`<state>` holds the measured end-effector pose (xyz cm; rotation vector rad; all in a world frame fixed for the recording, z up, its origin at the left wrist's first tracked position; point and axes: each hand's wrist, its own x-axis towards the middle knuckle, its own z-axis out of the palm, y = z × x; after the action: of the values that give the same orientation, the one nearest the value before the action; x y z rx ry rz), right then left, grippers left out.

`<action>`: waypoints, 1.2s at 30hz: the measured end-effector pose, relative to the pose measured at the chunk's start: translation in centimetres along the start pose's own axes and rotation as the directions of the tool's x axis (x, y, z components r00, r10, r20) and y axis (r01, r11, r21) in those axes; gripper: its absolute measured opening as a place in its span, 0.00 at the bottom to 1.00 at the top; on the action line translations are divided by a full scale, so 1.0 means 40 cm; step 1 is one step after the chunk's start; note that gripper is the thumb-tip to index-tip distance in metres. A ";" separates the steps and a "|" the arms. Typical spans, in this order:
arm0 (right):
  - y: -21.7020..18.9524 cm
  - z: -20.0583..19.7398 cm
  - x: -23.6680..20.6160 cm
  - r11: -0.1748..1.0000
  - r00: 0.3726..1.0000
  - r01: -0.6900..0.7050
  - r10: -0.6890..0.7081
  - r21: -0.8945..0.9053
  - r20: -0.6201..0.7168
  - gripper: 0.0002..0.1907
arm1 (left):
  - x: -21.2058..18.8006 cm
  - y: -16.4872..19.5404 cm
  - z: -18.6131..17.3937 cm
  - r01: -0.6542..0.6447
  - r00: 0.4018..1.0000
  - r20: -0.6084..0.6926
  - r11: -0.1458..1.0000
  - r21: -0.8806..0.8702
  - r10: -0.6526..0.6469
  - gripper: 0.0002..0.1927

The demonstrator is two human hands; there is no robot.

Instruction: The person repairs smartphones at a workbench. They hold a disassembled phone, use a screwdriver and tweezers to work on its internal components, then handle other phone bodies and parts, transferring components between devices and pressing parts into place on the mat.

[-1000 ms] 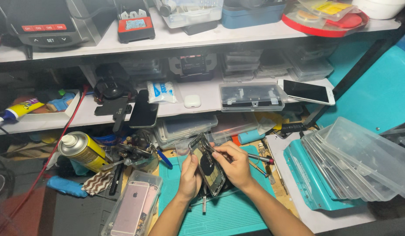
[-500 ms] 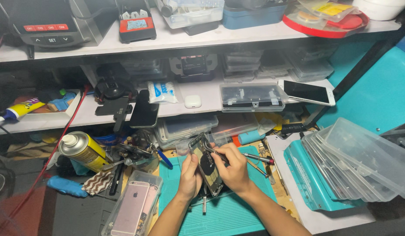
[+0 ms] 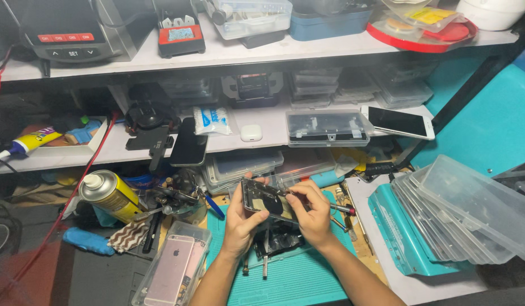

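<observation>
One yellow spray can [image 3: 108, 195] is seen lying at far left of the tabletop [image 3: 387, 272], w/ one blue cloth roll [image 3: 88, 240] below it. One pink phone [image 3: 171, 276] is kept in a clear case near the front edge. The left hand [image 3: 244, 220] is curled, fingers wrapped round the left edge of one opened phone [image 3: 266, 200], thumb laid across its lower part. The phone is held tilted above the teal mat [image 3: 296, 277], approx. centre of the tabletop. The right hand [image 3: 312, 211] is closed to a pinch at the phone's top right corner; whether a tool is gripped can't be told. Further right, a stack of clear plastic boxes [image 3: 472, 209] is leaned together. On the shelf [image 3: 262, 136] above, one white earbud case [image 3: 251, 132] & one white phone [image 3: 399, 122] are laid.
</observation>
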<state>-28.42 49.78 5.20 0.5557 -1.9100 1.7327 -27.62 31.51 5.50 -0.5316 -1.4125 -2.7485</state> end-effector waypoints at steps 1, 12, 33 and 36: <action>-0.006 -0.009 0.002 0.998 0.999 0.045 -0.044 -0.043 0.023 0.06 | 0.001 0.005 0.001 -0.027 1.000 0.003 0.998 0.047 0.027 0.48; -0.013 -0.007 0.021 0.989 0.986 0.016 0.009 -0.145 0.167 0.08 | 0.019 -0.044 -0.007 -0.048 0.996 0.074 0.995 0.084 0.042 0.52; -0.002 -0.001 0.014 0.989 0.986 0.021 0.004 -0.146 0.167 0.08 | 0.017 -0.075 -0.015 -0.047 0.994 0.103 0.997 0.063 0.040 0.52; -0.001 -0.003 0.013 0.988 0.987 0.025 0.000 -0.152 0.162 0.08 | 0.016 -0.076 -0.016 -0.041 0.994 0.102 0.997 0.061 0.035 0.52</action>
<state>-28.78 49.89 5.56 0.6659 -2.1260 1.5569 -28.90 32.91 2.95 -0.6957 -1.4874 -2.6725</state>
